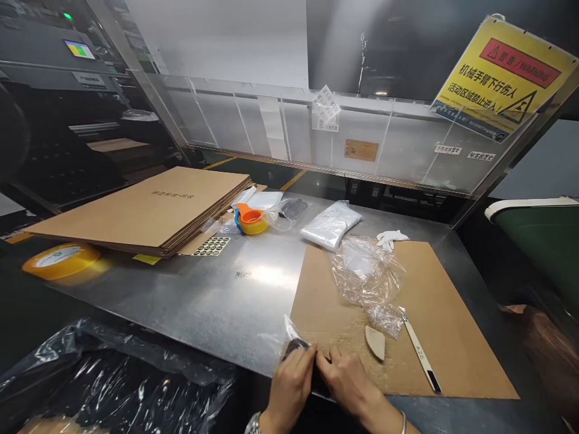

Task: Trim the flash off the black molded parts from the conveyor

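Observation:
At the table's front edge, my left hand point(294, 377) pinches a transparent plastic bag point(291, 327) with a dark item point(295, 347) inside. My right hand point(346, 372) is closed beside it, thumb and fingers pinched together at the same bag, the fingertips of both hands almost touching. The bag's lower part is hidden behind the hands. To the right of them, a beige curved wedge point(375, 343) lies on a flat cardboard sheet point(446, 301). A thin white-handled tool marked A26 point(420, 349) rests further right, its upper end against crumpled transparent bags point(368, 271).
Stacked cardboard point(149, 205) occupies the table's left, near a yellow tape roll point(61, 260) and a sticker sheet point(212, 246). An orange tape dispenser point(251, 220), packed plastic bags point(332, 225) and a white glove point(389, 239) lie behind. A black-lined bin point(122, 367) stands front left.

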